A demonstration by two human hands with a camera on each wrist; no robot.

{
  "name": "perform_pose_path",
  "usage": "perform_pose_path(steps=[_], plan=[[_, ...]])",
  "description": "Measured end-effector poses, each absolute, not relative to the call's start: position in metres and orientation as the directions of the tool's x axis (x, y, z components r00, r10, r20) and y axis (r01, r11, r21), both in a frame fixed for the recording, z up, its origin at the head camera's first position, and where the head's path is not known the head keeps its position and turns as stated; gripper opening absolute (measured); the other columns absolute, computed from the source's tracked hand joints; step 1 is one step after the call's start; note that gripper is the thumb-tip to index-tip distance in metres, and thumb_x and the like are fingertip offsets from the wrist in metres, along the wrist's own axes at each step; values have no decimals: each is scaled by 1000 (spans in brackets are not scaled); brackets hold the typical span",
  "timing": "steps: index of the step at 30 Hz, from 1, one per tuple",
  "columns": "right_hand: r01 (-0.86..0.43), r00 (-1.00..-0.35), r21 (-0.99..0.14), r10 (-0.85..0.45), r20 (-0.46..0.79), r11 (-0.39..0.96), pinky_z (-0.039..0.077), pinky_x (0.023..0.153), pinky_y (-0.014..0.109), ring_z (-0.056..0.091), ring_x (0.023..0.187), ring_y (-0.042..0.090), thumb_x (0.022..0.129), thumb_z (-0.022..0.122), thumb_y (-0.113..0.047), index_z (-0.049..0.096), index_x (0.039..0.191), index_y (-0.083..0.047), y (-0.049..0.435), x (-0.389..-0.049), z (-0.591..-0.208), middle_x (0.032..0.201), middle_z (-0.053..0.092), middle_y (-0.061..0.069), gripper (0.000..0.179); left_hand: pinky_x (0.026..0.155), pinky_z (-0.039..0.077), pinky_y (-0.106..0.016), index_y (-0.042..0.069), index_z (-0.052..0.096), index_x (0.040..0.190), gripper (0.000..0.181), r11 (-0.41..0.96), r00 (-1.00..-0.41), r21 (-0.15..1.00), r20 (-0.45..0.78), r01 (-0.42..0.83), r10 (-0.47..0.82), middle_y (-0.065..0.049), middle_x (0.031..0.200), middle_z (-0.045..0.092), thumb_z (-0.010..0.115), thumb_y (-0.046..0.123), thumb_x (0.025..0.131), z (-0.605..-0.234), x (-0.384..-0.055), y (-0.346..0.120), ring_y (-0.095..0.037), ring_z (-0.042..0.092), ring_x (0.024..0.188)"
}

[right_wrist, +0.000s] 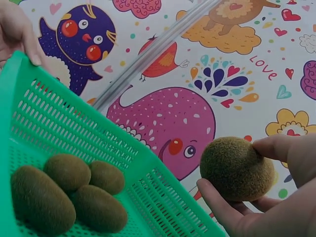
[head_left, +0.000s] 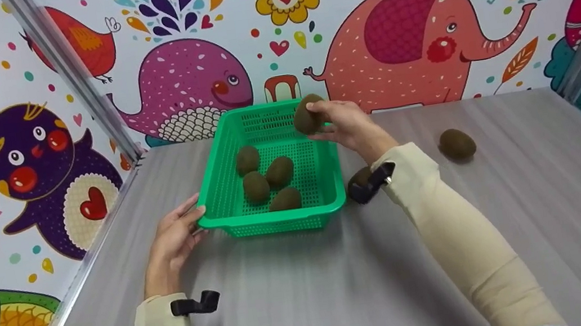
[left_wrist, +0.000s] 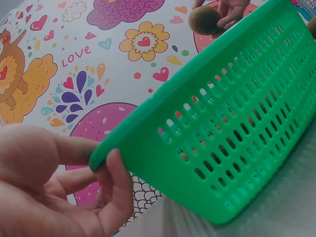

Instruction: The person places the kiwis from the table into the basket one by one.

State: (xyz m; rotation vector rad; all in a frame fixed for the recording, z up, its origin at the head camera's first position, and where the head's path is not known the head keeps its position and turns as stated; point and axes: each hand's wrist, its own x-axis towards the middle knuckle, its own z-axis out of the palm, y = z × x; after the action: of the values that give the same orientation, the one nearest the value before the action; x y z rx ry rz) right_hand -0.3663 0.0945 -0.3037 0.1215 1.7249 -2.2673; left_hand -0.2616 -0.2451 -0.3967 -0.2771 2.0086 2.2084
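A brown, fuzzy kiwi is gripped between the thumb and fingers of my right hand, above the back right part of a green plastic basket. Inside the basket several kiwis lie grouped toward its left and front. My left hand pinches the basket's front left corner; in the left wrist view the thumb and fingers lie on either side of the rim.
On the grey table, right of the basket, one kiwi lies partly hidden behind the right wrist's black camera strap. Another kiwi lies farther right. A wall with cartoon animals stands behind.
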Motion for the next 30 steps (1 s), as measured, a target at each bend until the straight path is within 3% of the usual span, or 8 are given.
perform_pose_path(steps=[9,16,30], plan=[[332,-941,-912,-149,-303,-242,52,101,45,49,135,38,100,64,-25,41,148,-9,66,-382,-310,149,44,13,56,76,53,-22,8,34,156,55,-93,-973,970,-229,-226,-19,9,105,67,52,13,105,-397,-262,-243,-4,64,83],[391,-920,-878,-146,-364,-277,52,101,44,49,135,36,100,63,-23,41,147,-10,54,-387,-330,148,44,13,54,75,53,-22,8,35,156,55,-81,-974,971,-227,-224,-28,10,104,66,53,13,104,-399,-262,-243,-4,64,85],[438,-899,-881,-117,-423,-180,50,105,43,48,135,30,103,56,-20,33,150,-5,44,-393,-350,148,39,14,55,78,53,-23,8,37,155,53,-72,-975,974,-219,-216,-35,8,108,66,51,13,105,-399,-262,-244,-5,64,86]])
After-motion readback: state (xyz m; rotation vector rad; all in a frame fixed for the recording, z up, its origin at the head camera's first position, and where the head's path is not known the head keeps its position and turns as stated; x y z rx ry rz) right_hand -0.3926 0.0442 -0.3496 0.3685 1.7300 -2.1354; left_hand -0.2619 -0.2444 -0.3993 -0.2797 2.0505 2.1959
